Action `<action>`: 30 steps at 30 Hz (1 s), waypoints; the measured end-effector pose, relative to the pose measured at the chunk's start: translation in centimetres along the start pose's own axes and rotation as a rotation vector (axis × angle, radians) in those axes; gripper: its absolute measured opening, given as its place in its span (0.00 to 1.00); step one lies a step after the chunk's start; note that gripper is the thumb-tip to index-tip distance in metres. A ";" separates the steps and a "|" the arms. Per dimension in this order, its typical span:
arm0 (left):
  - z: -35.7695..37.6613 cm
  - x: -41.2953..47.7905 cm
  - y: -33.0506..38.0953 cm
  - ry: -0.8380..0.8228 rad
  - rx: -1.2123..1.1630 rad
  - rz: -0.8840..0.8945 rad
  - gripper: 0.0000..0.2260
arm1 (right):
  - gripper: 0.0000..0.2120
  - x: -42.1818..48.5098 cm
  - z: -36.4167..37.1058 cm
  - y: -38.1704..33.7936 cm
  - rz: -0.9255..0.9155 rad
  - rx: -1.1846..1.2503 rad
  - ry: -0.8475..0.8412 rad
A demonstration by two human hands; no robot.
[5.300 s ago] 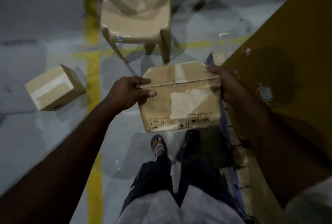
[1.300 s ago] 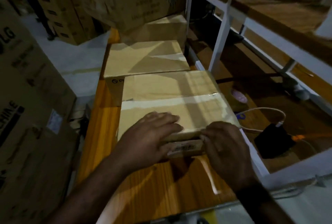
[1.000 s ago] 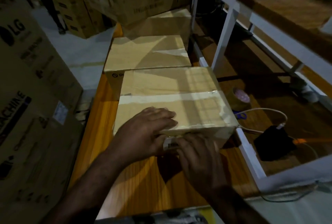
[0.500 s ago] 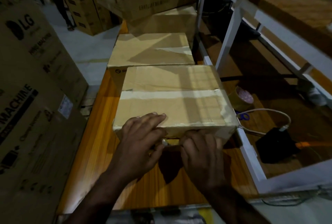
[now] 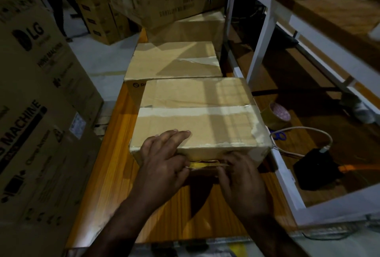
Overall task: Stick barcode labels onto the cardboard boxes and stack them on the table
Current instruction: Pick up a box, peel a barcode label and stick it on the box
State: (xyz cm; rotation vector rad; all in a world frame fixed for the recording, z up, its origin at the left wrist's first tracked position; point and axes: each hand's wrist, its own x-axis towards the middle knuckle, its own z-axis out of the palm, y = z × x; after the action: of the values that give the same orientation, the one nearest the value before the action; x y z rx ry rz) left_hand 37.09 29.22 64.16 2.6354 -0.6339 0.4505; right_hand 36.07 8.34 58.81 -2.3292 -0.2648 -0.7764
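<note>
Box: the taped cardboard box (image 5: 197,112) sits on the wooden surface (image 5: 115,174), its far side against a second cardboard box (image 5: 174,61).
Left hand: your left hand (image 5: 162,160) lies with straight fingers flat on the box's top, at its near edge, clasping nothing.
Right hand: your right hand (image 5: 240,176) has its fingertips on the box's shadowed front face. Whether they press or pinch cannot be told.
Label: a pale strip, probably the barcode label (image 5: 202,164), shows on the box's front face between your hands.
Risk, creasing: rubbing inward from both ends would likely trap a bubble or wrinkle and spoil scanning.
Risk, lifted corner: that face is dark, so you could miss an unstuck edge.
Risk, sliding: pushing hard on the front could shove the box into the one behind it.
</note>
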 end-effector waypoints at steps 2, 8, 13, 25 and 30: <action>-0.2 0.0 0.0 -0.019 0.005 0.001 0.03 | 0.12 -0.1 -0.3 0.1 0.001 0.000 -0.046; -0.6 0.2 0.2 -0.069 0.019 -0.032 0.10 | 0.07 0.6 0.3 -0.8 0.044 -0.109 -0.193; -0.7 0.2 0.2 -0.081 0.038 -0.019 0.14 | 0.06 -0.3 0.1 -1.1 0.044 -0.284 -0.275; -0.4 0.0 0.5 -0.097 0.090 -0.037 0.08 | 0.27 -1.8 0.1 -0.7 0.063 -0.045 -0.250; -0.6 -0.1 0.4 -0.116 0.085 -0.027 0.11 | 0.17 -1.5 0.3 -0.6 -0.024 -0.136 -0.260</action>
State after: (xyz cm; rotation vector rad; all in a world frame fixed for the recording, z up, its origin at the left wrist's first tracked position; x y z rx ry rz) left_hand 36.69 29.16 64.78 2.7634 -0.6272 0.3253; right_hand 34.81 8.97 58.09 -2.5613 -0.3630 -0.5152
